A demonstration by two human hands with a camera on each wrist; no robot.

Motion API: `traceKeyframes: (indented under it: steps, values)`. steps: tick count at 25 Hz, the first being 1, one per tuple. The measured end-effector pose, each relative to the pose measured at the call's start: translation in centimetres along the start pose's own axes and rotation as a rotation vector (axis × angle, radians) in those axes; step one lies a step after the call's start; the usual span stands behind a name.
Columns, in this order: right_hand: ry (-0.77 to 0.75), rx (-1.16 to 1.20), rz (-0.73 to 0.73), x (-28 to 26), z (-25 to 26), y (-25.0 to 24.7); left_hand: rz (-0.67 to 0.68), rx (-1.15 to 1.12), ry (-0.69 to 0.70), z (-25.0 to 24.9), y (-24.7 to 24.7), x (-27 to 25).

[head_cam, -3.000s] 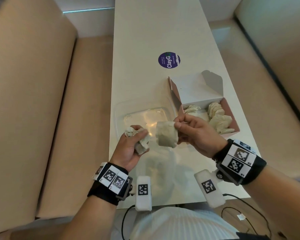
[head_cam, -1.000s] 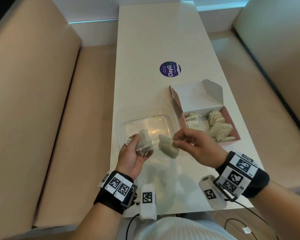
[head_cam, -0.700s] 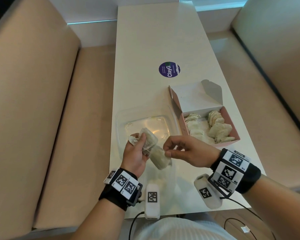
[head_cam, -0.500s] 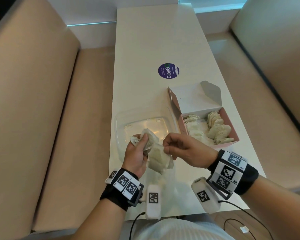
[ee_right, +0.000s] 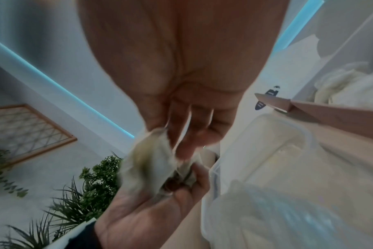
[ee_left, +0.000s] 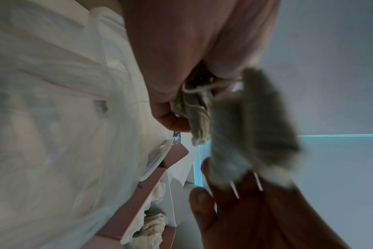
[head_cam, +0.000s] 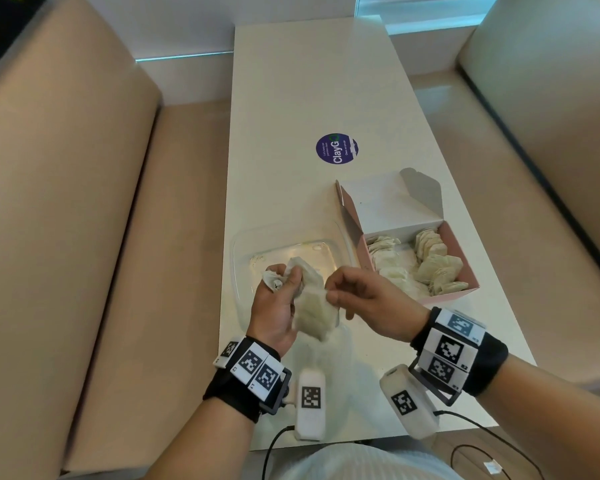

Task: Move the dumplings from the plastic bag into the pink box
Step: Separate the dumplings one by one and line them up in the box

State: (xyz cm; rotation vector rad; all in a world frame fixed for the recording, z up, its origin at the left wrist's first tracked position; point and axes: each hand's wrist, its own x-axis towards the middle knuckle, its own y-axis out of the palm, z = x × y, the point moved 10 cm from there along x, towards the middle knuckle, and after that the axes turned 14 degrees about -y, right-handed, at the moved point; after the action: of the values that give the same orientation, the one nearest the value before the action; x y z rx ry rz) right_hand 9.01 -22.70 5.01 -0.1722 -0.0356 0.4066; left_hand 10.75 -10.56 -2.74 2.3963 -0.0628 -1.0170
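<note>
Both hands meet above the near end of the white table (head_cam: 291, 98). The left hand (head_cam: 274, 313) has its fingers curled round the bunched neck of the plastic bag (head_cam: 312, 306), which hangs between the two hands with pale dumplings showing through the film. The right hand (head_cam: 368, 303) pinches the bag's side between thumb and fingertips; whether it grips film alone or a dumpling through the film cannot be told, as both wrist views are blurred here.

The pink box (head_cam: 465, 251) stands open at 2 o'clock from the hands, lid flap upright on its far side. It already holds many dumplings (head_cam: 430, 265) in rows, with little floor left bare.

Risks, as judged: the bag film looks thin and slack, so a hard pull by the right hand may tear it or spill dumplings onto the table. Soft dumplings may stick together or deform if squeezed through the film. The crowded box leaves little room, and a dropped piece may land on the rim and roll out.

Surroundings: a clear plastic tray (head_cam: 243, 251) lies at 12 o'clock, just beyond the hands and beside the box, out of the path to the box. A purple ClayG sticker (head_cam: 336, 148) sits further up the table. Beige benches (head_cam: 66, 202) flank both sides.
</note>
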Motion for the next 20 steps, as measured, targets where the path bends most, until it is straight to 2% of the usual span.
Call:
traceKeyframes:
  steps: [2,5,9,14,16,20]
  values:
    - [0.002,-0.037,-0.236,0.3,-0.5,-1.8,0.007,-0.017,-0.009,0.2,0.4,-0.1]
    - [0.043,-0.032,-0.363,0.2,-1.5,-2.4,0.029,-0.015,0.003,0.5,1.0,-0.2]
    - [0.059,0.007,-0.389,0.2,-1.8,-2.1,0.066,-0.023,0.039,0.5,1.7,-0.4]
    - [0.048,-0.154,-0.363,0.3,-1.6,-1.9,0.075,-0.041,0.064,0.3,1.8,-0.6]
    - [0.063,-0.178,-0.358,0.3,-1.8,-1.9,0.094,-0.074,0.021,0.7,1.8,-0.6]
    - [0.097,0.011,-0.394,0.5,-2.4,-2.2,0.171,-0.158,-0.061,1.2,2.0,-0.9]
